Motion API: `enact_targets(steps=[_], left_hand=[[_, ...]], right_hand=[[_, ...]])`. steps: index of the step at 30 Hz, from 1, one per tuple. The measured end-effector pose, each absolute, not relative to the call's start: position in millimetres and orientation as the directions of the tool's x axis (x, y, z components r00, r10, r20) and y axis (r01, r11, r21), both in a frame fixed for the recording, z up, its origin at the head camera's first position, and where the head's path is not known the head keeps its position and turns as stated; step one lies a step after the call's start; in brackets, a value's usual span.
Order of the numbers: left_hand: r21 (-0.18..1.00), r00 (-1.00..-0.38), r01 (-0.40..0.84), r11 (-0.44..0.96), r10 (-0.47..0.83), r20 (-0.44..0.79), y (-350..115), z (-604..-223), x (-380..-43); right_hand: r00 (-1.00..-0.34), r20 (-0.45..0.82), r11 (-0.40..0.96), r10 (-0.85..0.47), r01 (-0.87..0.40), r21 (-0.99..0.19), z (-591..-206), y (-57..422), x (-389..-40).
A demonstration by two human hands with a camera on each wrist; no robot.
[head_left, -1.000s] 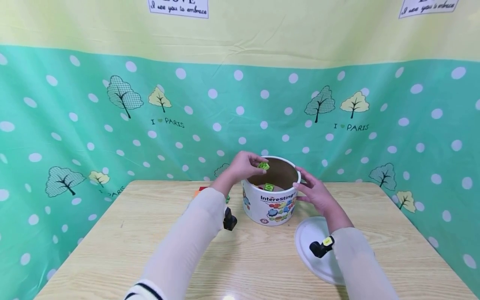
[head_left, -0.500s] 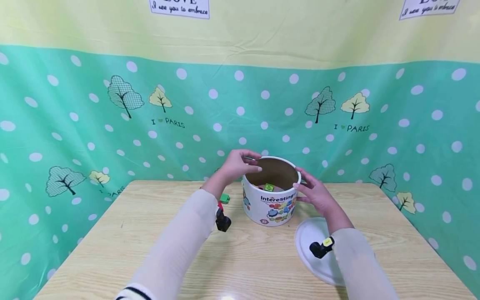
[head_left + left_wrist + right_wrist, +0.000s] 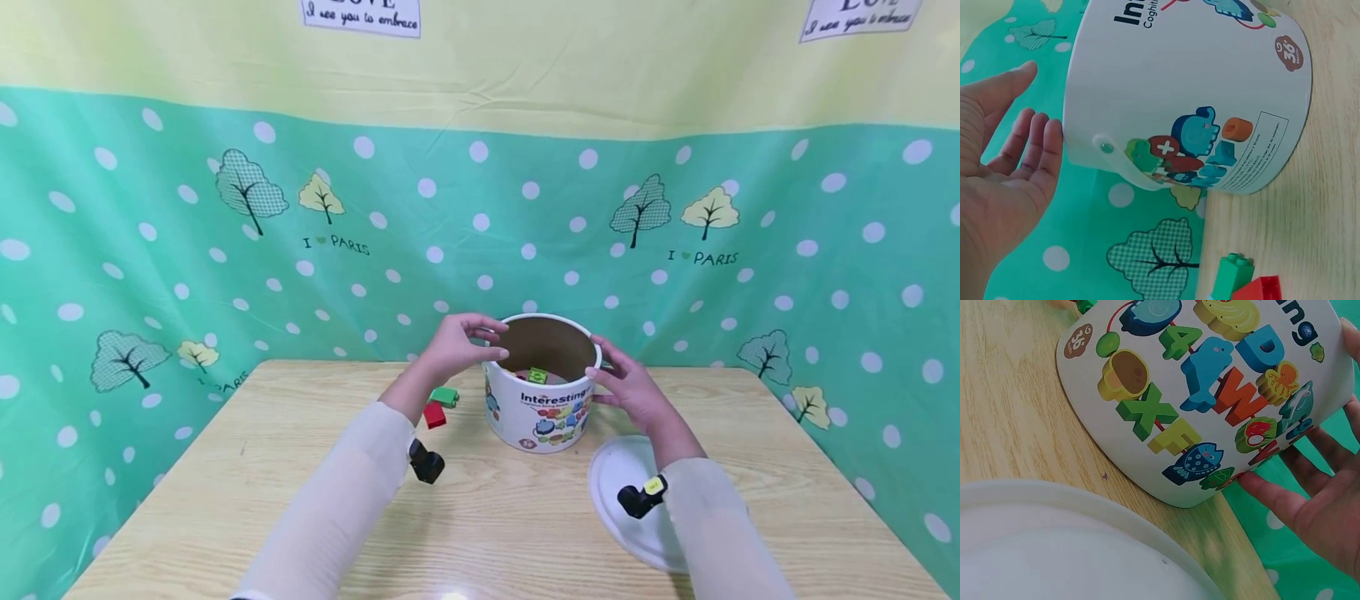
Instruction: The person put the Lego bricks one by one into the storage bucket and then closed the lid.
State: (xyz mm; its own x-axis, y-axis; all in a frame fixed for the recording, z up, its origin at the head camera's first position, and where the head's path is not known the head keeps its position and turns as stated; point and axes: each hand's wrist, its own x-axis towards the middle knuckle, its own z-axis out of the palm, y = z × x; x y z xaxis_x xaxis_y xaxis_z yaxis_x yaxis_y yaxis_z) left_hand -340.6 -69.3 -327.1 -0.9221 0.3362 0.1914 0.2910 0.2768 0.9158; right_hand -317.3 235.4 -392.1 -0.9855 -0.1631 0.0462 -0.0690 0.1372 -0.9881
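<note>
A white printed bucket (image 3: pixel 540 425) stands upright on the table, its top uncovered. Inside lies a lime-green block (image 3: pixel 537 376). My right hand (image 3: pixel 633 387) grips the bucket's right side at the rim; the right wrist view has its fingers (image 3: pixel 1279 497) against the printed wall. At the left rim, my left hand (image 3: pixel 461 350) holds nothing, its thumb and fingers spread apart; in the left wrist view the fingertips (image 3: pixel 1052 134) come right up to the bucket's edge. Left of the bucket lie a green block (image 3: pixel 445 397) and a red block (image 3: pixel 435 415).
A round white lid (image 3: pixel 626 492) lies flat on the wooden table (image 3: pixel 517 525), partly under my right forearm. Behind the table's far edge hangs a green and yellow cloth (image 3: pixel 480 192). A white strap (image 3: pixel 1129 169) is fixed to the bucket's side.
My left hand has let go of a lime-green block over the bucket and moved left and down. The red and green blocks have come into sight. My right hand keeps its hold.
</note>
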Motion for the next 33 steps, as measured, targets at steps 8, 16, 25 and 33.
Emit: enact_targets(steps=[8,16,25,33], left_hand=[[0.931,-0.949,0.244,0.271,0.267,0.170,-93.3,-340.0,-334.2],[0.932,-0.961,0.206,0.300,0.242,0.135,-111.5,-357.9,-325.9],[0.916,-0.970,0.213,0.339,0.189,0.155,-131.1,-384.3,-321.2],[0.924,-0.982,0.175,0.340,0.123,0.141,-153.0,-403.7,-317.8]], right_hand=[[-0.986,0.046,0.141,-0.161,-0.069,-0.988,-393.1,235.6,-317.9],[-0.987,0.041,0.134,-0.158,-0.063,-0.989,-392.5,235.1,-317.1],[-0.987,0.039,0.144,-0.159,-0.062,-0.988,-393.9,235.9,-317.1],[-0.987,0.048,0.128,-0.154,-0.068,-0.989,-393.6,235.2,-318.5]])
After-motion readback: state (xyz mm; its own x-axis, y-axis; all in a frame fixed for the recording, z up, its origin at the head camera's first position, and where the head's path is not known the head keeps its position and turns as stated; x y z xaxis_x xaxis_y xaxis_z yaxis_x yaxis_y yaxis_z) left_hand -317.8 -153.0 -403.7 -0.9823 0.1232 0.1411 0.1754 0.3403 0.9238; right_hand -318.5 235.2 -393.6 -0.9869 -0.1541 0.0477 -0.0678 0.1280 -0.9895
